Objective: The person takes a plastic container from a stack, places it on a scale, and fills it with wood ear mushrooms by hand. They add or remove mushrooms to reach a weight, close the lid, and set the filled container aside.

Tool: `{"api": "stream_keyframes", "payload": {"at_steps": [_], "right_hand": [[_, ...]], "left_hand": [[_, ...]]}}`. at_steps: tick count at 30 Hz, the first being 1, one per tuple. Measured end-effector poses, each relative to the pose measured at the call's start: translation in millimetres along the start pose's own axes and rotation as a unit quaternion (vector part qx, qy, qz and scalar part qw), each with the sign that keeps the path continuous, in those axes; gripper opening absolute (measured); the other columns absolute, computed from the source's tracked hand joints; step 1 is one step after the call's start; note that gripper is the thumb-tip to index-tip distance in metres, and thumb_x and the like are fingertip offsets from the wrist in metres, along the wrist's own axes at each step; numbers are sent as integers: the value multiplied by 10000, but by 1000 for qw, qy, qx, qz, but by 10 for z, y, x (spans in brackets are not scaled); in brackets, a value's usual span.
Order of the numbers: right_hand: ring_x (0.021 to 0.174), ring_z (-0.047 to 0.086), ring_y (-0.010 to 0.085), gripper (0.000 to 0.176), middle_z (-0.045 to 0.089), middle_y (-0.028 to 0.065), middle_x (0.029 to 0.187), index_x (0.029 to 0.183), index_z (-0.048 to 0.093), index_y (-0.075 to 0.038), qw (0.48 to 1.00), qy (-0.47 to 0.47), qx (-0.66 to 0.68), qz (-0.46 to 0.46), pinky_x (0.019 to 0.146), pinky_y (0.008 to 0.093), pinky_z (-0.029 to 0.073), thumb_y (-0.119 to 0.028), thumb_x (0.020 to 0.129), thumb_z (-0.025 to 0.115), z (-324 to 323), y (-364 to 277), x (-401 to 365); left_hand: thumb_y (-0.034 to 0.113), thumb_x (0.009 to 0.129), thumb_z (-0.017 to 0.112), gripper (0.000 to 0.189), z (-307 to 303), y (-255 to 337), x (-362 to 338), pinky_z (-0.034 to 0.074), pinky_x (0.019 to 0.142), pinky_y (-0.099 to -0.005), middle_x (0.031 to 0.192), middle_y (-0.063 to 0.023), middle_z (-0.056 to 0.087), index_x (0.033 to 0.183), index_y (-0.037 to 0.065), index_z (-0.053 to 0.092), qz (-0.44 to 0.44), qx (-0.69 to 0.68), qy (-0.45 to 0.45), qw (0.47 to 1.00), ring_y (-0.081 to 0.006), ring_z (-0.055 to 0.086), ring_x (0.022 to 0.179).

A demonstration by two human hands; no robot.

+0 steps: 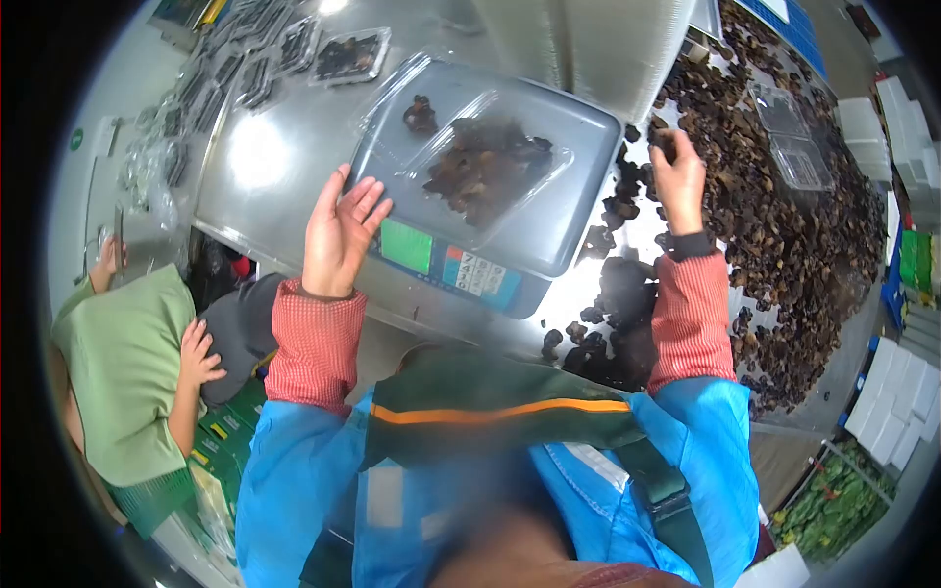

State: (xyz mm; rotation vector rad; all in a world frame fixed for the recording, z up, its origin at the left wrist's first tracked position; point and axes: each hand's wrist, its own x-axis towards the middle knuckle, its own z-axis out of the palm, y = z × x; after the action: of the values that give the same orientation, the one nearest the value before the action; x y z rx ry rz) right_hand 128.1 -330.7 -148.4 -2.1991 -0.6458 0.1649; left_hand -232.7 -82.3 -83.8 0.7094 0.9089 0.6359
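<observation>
My left hand (341, 235) is open beside the left edge of a grey weighing scale (588, 196), palm turned up and fingers spread, with nothing in it. On the scale lies an opened clear plastic box (559, 167). Dark brown wood ear mushrooms (480, 176) fill one half, and a single clump (420, 116) rests on the other half. To the right of the scale, at the edge of a large heap of wood ears (765, 216), my right hand (680, 181) has its fingers curled around a dark wood ear piece, partly hidden by them.
Filled clear boxes (351, 56) stand at the back left of the metal table (255, 211). More clear boxes (802, 162) lie on the heap. Behind the scale rises a tall pale stack (627, 49). A person in a green apron (127, 372) is at the left.
</observation>
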Motion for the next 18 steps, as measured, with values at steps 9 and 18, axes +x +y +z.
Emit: {"api": "stream_keyframes", "payload": {"at_steps": [9,18], "right_hand": [[908,642,258,507,625,128,1011,1257,586,-87,967,-117,-5,-226,772,372,518,-289,815,730,179,-1288,-475],[968,650,361,457,616,162,1153,1251,580,-108,959,-27,-275,-65,762,452,534,-385,892,644,52,81,-633]], "left_hand": [[252,986,567,453,37,74,-17,500,956,-423,1213,-213,532,1349,38,403,33,-29,21,999,-261,581,1075],[270,997,545,538,-87,175,163,493,981,-465,1282,-318,462,1403,35,282,14,-43,3,999,-378,540,1160]]}}
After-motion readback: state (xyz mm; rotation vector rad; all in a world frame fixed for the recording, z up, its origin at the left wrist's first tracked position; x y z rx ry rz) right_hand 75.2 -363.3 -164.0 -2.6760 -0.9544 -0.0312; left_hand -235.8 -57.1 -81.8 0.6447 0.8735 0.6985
